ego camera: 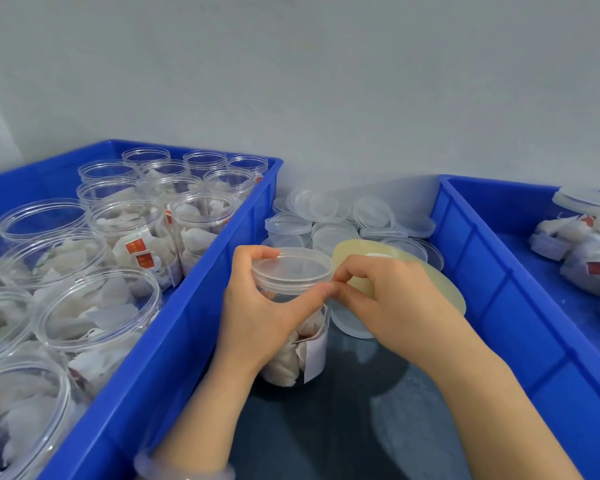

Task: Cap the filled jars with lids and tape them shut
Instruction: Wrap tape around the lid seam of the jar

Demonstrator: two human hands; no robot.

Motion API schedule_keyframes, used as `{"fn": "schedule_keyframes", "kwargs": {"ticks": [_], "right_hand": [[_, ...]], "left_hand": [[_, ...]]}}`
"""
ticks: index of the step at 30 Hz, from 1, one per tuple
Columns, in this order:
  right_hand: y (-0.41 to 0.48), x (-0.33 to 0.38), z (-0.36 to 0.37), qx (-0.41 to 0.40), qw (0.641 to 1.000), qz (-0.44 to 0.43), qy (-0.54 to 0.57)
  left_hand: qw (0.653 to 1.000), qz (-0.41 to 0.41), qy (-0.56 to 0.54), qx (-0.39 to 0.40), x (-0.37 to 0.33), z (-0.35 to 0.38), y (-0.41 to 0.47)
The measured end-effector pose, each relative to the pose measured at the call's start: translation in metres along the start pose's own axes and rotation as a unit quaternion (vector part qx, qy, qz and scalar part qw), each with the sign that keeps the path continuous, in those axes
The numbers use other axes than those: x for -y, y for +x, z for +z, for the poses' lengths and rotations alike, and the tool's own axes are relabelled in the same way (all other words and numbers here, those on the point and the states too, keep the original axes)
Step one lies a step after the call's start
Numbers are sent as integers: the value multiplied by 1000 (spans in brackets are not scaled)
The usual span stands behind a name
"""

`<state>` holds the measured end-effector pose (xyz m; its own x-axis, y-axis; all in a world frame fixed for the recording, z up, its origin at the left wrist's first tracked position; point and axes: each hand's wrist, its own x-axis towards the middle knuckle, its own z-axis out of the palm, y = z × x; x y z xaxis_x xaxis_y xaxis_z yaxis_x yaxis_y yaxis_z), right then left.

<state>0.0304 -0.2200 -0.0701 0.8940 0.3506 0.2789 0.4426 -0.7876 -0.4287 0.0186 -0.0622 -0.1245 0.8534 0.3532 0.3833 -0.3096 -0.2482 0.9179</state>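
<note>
A clear jar (303,355) filled with white sachets stands on the dark table between two blue crates. A translucent lid (291,270) sits on its mouth. My left hand (257,306) grips the jar just under the lid, thumb along the rim. My right hand (388,299) holds a yellowish roll of clear tape (444,289) and pinches its end against the lid's edge beside my left thumb. The tape strip itself is too clear to make out.
The left blue crate (187,306) holds several open jars (132,233) filled with sachets. Loose lids (333,220) lie piled behind the jar against the wall. The right blue crate (499,289) holds capped jars (582,244) lying on their sides.
</note>
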Motion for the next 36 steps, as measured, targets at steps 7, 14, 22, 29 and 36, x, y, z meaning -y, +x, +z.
{"fn": "schedule_keyframes", "kwargs": {"ticks": [7,14,22,29,36], "right_hand": [[-2,2,0,89,987,36,129],[-1,-5,-13,109,976,16,188],[-4,-6,-26,11,992,63,113],[-7,-4,-30,-8,991,74,113],[-6,-6,-30,11,994,68,88]], "left_hand": [[992,-63,-110,4,-1,-4,6],[981,-90,-172,7,2,-9,11],[977,-69,-196,40,-3,-6,6],[973,-39,-213,83,-3,-9,5],[968,-15,-215,130,1,-11,5]]}}
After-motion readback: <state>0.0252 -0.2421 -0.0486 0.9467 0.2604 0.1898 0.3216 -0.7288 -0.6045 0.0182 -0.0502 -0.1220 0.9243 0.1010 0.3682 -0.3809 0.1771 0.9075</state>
